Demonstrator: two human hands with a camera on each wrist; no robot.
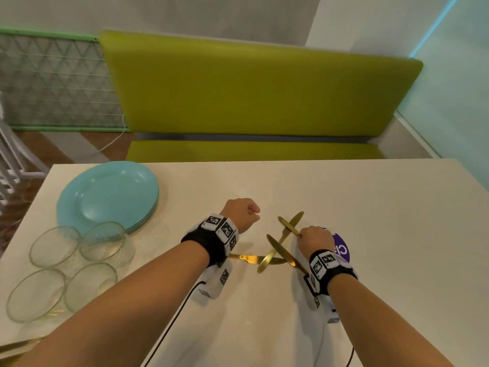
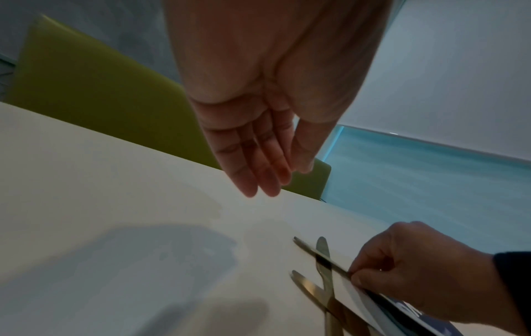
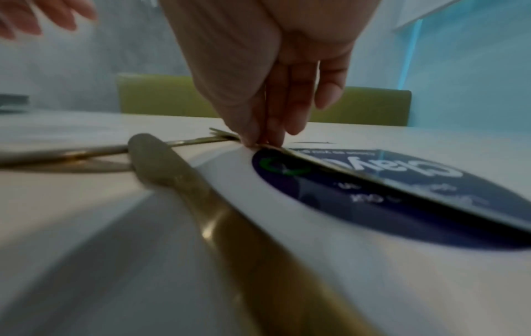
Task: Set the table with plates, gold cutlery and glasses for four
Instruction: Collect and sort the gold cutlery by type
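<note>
Several gold pieces of cutlery [image 1: 272, 255] lie crossed on the white table [image 1: 383, 207], in front of me. My right hand [image 1: 300, 234] pinches the handle of one slim gold piece [image 1: 288, 225] low over the table, as the right wrist view [image 3: 257, 142] and left wrist view [image 2: 353, 274] also show. A gold knife [image 3: 184, 181] lies just beside it. My left hand [image 1: 254, 214] hovers to the left of the cutlery with straight fingers [image 2: 252, 168] and holds nothing. A stack of teal plates [image 1: 108, 194] and several glasses [image 1: 103, 241] stand at the table's left.
A round purple sticker [image 1: 342, 249] lies on the table under my right hand. A green bench [image 1: 251, 88] runs along the far edge. More gold cutlery [image 1: 16, 345] shows at the near left corner. A white chair [image 1: 10, 160] stands left of the table.
</note>
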